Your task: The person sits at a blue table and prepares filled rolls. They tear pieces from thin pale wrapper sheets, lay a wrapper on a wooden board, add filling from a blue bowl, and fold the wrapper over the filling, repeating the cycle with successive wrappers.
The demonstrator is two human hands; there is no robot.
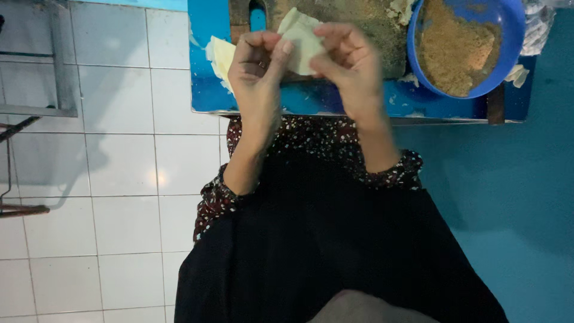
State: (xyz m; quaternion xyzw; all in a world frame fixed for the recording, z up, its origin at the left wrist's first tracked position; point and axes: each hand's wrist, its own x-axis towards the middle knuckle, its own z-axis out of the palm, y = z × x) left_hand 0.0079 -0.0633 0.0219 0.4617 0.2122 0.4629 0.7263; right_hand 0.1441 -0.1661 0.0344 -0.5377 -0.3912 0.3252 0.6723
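Note:
My left hand (257,69) and my right hand (347,63) both pinch a pale, thin dough sheet (302,39) held above the near edge of a blue table (335,98). The sheet looks folded, and my fingers hide its lower part. More pale dough sheets (220,55) lie on the table just left of my left hand. A blue bowl (508,36) with brown crumbly filling (451,48) stands to the right of my right hand.
A brown wooden board (371,24) dusted with crumbs lies behind my hands. White floor tiles (119,167) spread to the left, with a metal frame (60,66) at the far left. A teal floor (514,197) lies to the right. My dark clothes fill the lower middle.

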